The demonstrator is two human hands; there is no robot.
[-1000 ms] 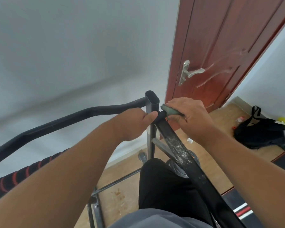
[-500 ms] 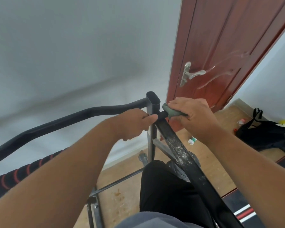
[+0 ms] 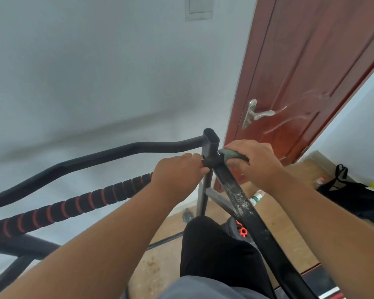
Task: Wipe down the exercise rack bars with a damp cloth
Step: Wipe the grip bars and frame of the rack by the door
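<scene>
Both hands still grip: left [image 3: 177, 171] on padded bar [image 3: 73, 207], right [image 3: 253, 160] clutching cloth [image 3: 232, 155].

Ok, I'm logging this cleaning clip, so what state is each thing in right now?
right hand: grips the green cloth against the slanted bar
left hand: grips the rack joint
slanted bar: streaked with white residue
door: closed
black bag: lying on the floor
</scene>
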